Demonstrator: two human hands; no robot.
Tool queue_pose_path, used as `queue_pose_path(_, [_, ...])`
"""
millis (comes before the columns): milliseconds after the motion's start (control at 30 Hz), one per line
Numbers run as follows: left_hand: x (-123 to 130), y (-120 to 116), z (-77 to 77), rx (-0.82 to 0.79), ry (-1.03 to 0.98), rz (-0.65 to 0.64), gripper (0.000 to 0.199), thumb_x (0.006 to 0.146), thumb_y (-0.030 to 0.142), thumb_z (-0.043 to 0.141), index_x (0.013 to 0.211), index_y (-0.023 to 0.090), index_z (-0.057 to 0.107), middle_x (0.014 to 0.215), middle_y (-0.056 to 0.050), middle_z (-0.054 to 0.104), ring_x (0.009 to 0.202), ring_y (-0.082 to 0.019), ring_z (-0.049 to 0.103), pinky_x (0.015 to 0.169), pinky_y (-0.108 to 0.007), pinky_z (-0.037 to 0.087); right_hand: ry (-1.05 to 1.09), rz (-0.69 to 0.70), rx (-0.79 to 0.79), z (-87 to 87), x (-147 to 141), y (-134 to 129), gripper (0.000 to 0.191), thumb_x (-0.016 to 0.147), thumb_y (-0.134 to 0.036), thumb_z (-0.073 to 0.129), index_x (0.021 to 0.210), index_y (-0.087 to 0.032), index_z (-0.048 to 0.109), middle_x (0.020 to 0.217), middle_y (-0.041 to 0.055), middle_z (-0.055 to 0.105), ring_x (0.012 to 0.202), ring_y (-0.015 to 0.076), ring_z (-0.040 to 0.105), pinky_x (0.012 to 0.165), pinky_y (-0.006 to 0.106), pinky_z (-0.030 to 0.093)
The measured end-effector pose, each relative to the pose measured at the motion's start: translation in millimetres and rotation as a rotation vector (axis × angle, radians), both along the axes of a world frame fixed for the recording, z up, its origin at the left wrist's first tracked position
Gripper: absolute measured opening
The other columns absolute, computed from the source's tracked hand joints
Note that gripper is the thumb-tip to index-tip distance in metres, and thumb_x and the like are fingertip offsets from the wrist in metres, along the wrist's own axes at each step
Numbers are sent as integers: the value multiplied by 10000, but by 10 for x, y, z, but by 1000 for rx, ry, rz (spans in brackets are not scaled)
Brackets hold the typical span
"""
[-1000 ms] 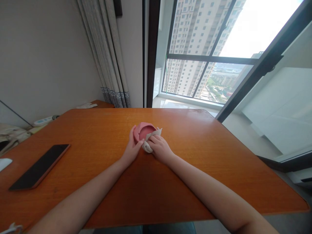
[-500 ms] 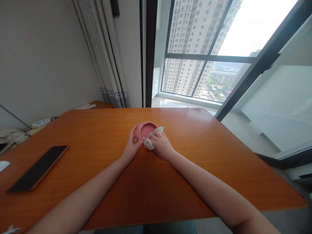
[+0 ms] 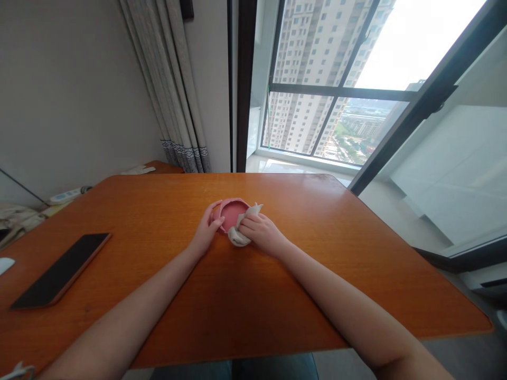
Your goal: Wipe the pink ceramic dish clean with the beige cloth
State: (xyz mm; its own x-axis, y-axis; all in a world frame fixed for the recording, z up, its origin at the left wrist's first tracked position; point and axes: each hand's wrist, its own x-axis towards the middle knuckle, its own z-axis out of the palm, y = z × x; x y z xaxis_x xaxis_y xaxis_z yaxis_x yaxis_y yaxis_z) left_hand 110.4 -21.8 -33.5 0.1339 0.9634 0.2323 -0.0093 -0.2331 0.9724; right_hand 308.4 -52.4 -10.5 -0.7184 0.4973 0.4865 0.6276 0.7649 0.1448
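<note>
A pink bowl-like dish [image 3: 233,211], its hollow side facing me, is held up over the middle of the wooden table [image 3: 222,306]. My left hand [image 3: 206,227] grips its left side, with the thumb on the near rim and the fingers around the outer edge. In my right hand [image 3: 259,230] is a crumpled white cloth or tissue [image 3: 238,237], pressed against the dish's right rim. One end of it sticks up above my fingers, and a bunched part hangs below. The fingertips of my right hand are partly hidden by it.
A dark flat slab with a reddish edge [image 3: 61,271] lies on the table's left side. A white object [image 3: 6,265] sits at the far left edge, and a white cord [image 3: 19,371] at the lower left corner. Beyond the table are a curtain [image 3: 174,95] and a large window.
The dish and my left hand have shifted slightly left and turned a little. My right hand has moved slightly left with the cloth, which bunches lower along the rim.
</note>
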Motion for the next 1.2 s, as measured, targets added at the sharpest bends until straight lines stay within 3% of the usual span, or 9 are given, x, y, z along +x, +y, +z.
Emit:
queue_pose_path(67, [63, -60, -34, -51, -30, 16, 681, 783, 386, 560, 1381, 221, 278, 1206, -97, 567, 1089, -243, 558, 949, -428, 437, 25, -33, 20, -72, -21, 6, 249, 950, -205, 363, 851, -185, 591, 846, 54, 594, 859, 181, 458, 763, 327, 356])
queue_pose_path(133, [132, -130, -63, -25, -5, 73, 753, 784, 392, 580, 1412, 230, 198, 1340, -106, 465, 1236, -250, 450, 1041, -428, 354, 83, -65, 13, -142, -55, 4, 213, 937, -202, 387, 874, -178, 589, 851, 59, 595, 860, 188, 451, 771, 336, 357])
queue_pose_path(267, [167, -179, -72, 77, 102, 116, 704, 806, 373, 563, 1404, 226, 221, 1507, -78, 223, 1387, -224, 219, 1145, -385, 175, 145, -50, -66, -171, -96, -15, 145, 909, -203, 439, 932, -171, 579, 910, 63, 598, 896, 196, 453, 796, 335, 366])
queue_pose_path(400, [42, -82, -17, 168, 191, 64, 691, 797, 325, 556, 1404, 190, 256, 1502, -97, 251, 1387, -227, 223, 1152, -400, 156, 88, -11, -97, -77, -39, -2, 136, 910, -228, 458, 945, -175, 579, 961, 66, 600, 949, 194, 464, 809, 322, 359])
queue_pose_path(567, [-64, -6, 33, 185, 206, -1, 687, 776, 325, 567, 1391, 167, 305, 1480, -110, 304, 1365, -242, 278, 1143, -407, 189, 10, -14, -15, -14, 39, 22, 212, 951, -220, 380, 917, -187, 587, 961, 69, 615, 951, 181, 477, 773, 325, 332])
queue_pose_path(700, [17, -91, 18, 128, 164, -47, 820, 786, 391, 576, 1449, 186, 139, 1502, -116, 251, 1349, -248, 311, 1122, -402, 246, -1, -21, 37, -73, 4, 2, 224, 942, -196, 382, 870, -187, 594, 853, 48, 621, 864, 179, 469, 762, 333, 323])
queue_pose_path(800, [102, -159, -17, 119, 123, -51, 862, 789, 395, 588, 1452, 201, 73, 1512, -109, 219, 1377, -235, 251, 1132, -387, 226, 53, -49, 58, -122, -38, -13, 198, 923, -196, 408, 873, -181, 599, 850, 51, 622, 835, 185, 461, 758, 345, 321])
queue_pose_path(1067, [23, -63, 23, 188, 163, 36, 709, 774, 314, 585, 1394, 189, 266, 1494, -106, 253, 1381, -238, 238, 1149, -410, 167, 36, -39, -17, -82, 1, 29, 202, 942, -211, 397, 968, -186, 596, 986, 66, 630, 955, 186, 479, 781, 330, 342])
queue_pose_path(1200, [57, -100, 47, 104, 59, 2, 798, 762, 368, 614, 1418, 188, 197, 1432, -130, 367, 1306, -263, 380, 1092, -437, 306, 55, -63, -5, -104, 23, 55, 202, 938, -200, 402, 955, -189, 603, 988, 73, 632, 971, 191, 477, 797, 334, 347])
